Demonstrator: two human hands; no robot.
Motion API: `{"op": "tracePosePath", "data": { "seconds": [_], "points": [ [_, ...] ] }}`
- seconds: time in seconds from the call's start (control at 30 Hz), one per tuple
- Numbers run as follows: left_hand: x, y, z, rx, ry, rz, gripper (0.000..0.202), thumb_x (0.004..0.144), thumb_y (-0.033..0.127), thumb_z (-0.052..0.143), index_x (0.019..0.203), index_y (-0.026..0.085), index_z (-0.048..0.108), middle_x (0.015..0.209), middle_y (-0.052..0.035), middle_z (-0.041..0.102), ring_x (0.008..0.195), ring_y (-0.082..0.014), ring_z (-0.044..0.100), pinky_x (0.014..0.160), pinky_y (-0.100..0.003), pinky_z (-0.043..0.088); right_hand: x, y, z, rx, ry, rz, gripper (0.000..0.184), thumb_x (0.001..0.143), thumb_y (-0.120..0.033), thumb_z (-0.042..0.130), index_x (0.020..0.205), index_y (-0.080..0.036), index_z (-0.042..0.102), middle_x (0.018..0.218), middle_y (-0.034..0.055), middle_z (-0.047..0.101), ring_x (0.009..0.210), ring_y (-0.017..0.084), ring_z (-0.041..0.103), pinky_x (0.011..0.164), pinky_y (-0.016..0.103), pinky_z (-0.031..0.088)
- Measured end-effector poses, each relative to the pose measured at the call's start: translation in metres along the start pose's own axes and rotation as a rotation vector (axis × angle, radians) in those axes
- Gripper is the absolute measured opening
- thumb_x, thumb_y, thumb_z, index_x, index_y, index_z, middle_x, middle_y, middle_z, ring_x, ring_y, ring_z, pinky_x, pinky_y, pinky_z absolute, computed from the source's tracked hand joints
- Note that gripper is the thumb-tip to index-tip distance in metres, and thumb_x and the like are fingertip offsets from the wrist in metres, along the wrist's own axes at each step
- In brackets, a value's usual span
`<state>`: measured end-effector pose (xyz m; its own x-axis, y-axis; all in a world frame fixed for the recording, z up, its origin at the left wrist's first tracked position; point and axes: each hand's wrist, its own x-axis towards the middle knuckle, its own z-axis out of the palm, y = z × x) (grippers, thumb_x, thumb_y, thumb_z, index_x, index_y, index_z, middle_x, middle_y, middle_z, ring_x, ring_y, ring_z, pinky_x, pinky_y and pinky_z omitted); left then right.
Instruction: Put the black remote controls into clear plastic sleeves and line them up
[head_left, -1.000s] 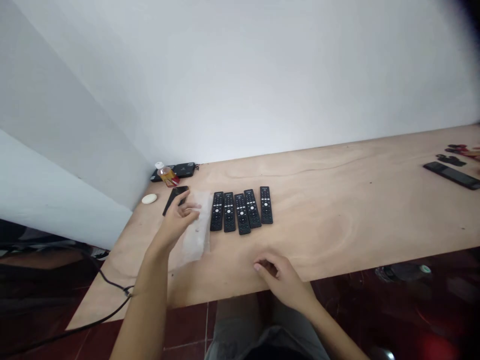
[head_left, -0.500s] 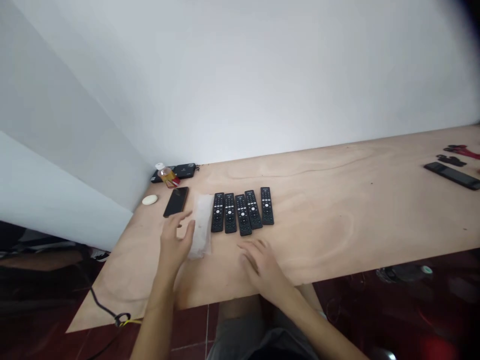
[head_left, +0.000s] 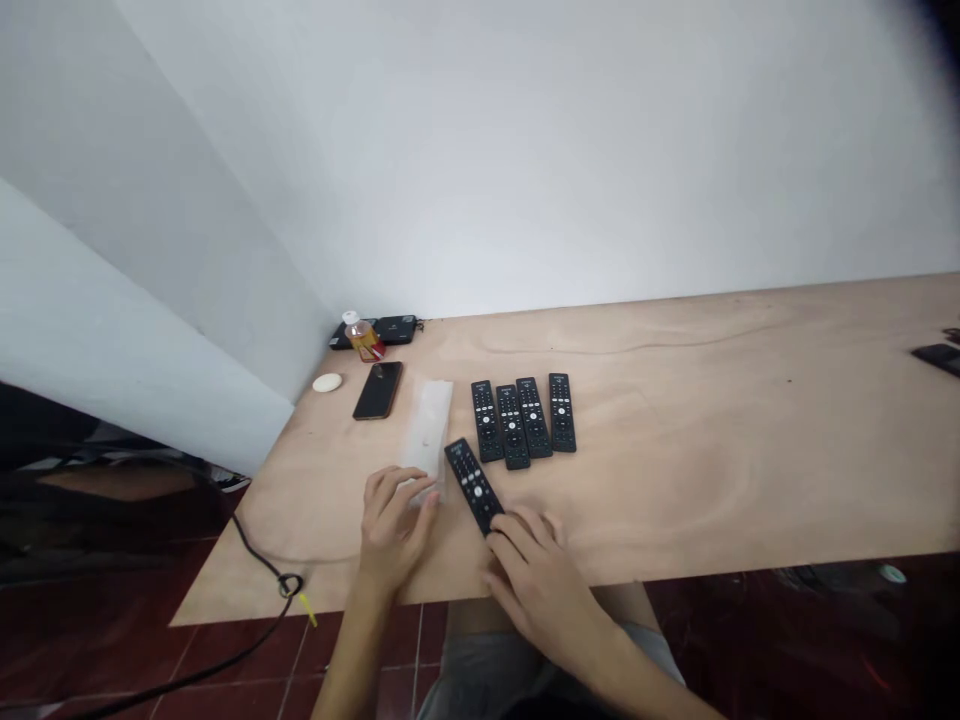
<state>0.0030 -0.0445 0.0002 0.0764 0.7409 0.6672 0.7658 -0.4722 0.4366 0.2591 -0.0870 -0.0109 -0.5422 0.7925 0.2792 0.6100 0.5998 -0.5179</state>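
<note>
A black remote control [head_left: 474,485] lies tilted near the front of the table, its lower end between the thumb and fingers of my right hand [head_left: 536,570]. Beyond it several more black remote controls [head_left: 511,425] lie side by side, buttons up. My left hand [head_left: 394,515] is over the near end of a flat translucent plastic sleeve [head_left: 429,420], thumb and fingers apart. Whether its fingertips touch the sleeve I cannot tell.
Toward the back left are a black phone [head_left: 379,390], a bottle [head_left: 364,338] with a white cap, dark flat boxes [head_left: 395,329] and a round white object [head_left: 327,382]. A black cable [head_left: 259,550] crosses the left table edge. Another dark object [head_left: 937,358] lies far right.
My right hand has taken hold of one remote control from the left of the row and drawn it toward me. My left hand has come nearer over the sleeve's near end. The view has shifted.
</note>
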Motion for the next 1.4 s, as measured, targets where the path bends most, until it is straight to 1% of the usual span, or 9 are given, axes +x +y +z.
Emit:
{"op": "tracePosePath", "data": {
  "seconds": [0.1,0.17,0.33,0.47,0.67,0.93,1.1,1.23,1.4],
  "points": [
    [-0.008,0.017,0.004,-0.045,-0.081,-0.005,0.012,0.099,0.025,0.072,0.108,0.029,0.077,0.109,-0.0084,0.077,0.107,-0.0303,0.068,0.101,-0.054,0.056,-0.044,0.014,-0.021,0.086,-0.020,0.036,0.053,0.106,-0.022,0.064,0.157,-0.030,0.055,0.138,0.0138,0.071,0.127,0.037,0.066,0.110,0.059,0.057],
    [-0.014,0.033,0.009,-0.091,-0.201,-0.007,0.017,0.097,0.031,0.077,0.114,0.030,0.078,0.115,-0.0096,0.076,0.114,-0.0326,0.067,0.103,-0.055,0.057,-0.062,0.030,-0.038,0.124,-0.006,0.090,0.053,0.105,-0.018,0.062,0.155,-0.032,0.059,0.136,0.0129,0.070,0.125,0.036,0.066,0.107,0.056,0.060],
    [-0.015,0.058,0.027,-0.206,-0.535,0.023,0.053,0.088,0.048,0.089,0.137,0.032,0.072,0.133,-0.0115,0.070,0.126,-0.0342,0.065,0.104,-0.051,0.059,-0.063,0.075,-0.076,0.190,0.017,0.069,0.046,0.107,-0.016,0.058,0.148,-0.034,0.068,0.148,0.0122,0.064,0.142,0.035,0.057,0.119,0.058,0.053],
    [-0.010,0.057,0.040,-0.307,-0.536,-0.005,0.045,0.094,0.041,0.085,0.136,0.031,0.073,0.127,-0.0104,0.071,0.119,-0.0292,0.068,0.101,-0.046,0.060,-0.048,0.096,-0.087,0.230,0.026,0.012,0.042,0.108,-0.018,0.060,0.145,-0.035,0.071,0.144,0.0106,0.069,0.138,0.033,0.060,0.118,0.059,0.053],
    [-0.007,0.057,0.042,-0.302,-0.526,-0.077,0.032,0.095,0.039,0.084,0.126,0.031,0.080,0.117,-0.0087,0.076,0.111,-0.0285,0.070,0.098,-0.046,0.060,-0.031,0.100,-0.081,0.298,0.036,0.072,0.030,0.112,-0.029,0.061,0.139,-0.032,0.075,0.136,0.0089,0.076,0.128,0.032,0.066,0.116,0.056,0.051],
    [0.024,0.068,0.030,-0.418,-0.761,-0.280,0.025,0.104,0.042,0.070,0.119,0.028,0.086,0.116,-0.0086,0.083,0.109,-0.0292,0.075,0.099,-0.044,0.060,-0.019,0.109,-0.077,0.436,0.083,0.107,0.023,0.112,-0.038,0.063,0.124,-0.026,0.079,0.125,0.0073,0.082,0.116,0.029,0.072,0.106,0.044,0.055],
    [0.024,0.060,0.028,-0.475,-0.820,-0.330,0.035,0.103,0.043,0.072,0.132,0.027,0.082,0.133,-0.0091,0.081,0.122,-0.0313,0.075,0.112,-0.048,0.057,-0.020,0.114,-0.071,0.470,0.077,0.069,0.025,0.112,-0.040,0.063,0.122,-0.027,0.081,0.122,0.0069,0.084,0.112,0.029,0.075,0.102,0.042,0.057],
    [0.014,0.050,0.032,-0.452,-0.752,-0.364,0.038,0.103,0.046,0.072,0.134,0.026,0.080,0.139,-0.0094,0.078,0.132,-0.0328,0.071,0.119,-0.054,0.054,-0.019,0.118,-0.070,0.467,0.107,0.090,0.024,0.112,-0.037,0.062,0.121,-0.026,0.081,0.122,0.0070,0.084,0.112,0.030,0.075,0.102,0.044,0.057],
    [0.010,0.056,0.041,-0.356,-0.680,-0.243,0.037,0.110,0.039,0.061,0.144,0.030,0.072,0.151,-0.0082,0.070,0.143,-0.0292,0.063,0.127,-0.055,0.045,-0.018,0.118,-0.072,0.514,0.145,0.105,0.023,0.112,-0.030,0.061,0.127,-0.025,0.079,0.126,0.0076,0.082,0.117,0.028,0.074,0.106,0.044,0.057]
  ]
}}
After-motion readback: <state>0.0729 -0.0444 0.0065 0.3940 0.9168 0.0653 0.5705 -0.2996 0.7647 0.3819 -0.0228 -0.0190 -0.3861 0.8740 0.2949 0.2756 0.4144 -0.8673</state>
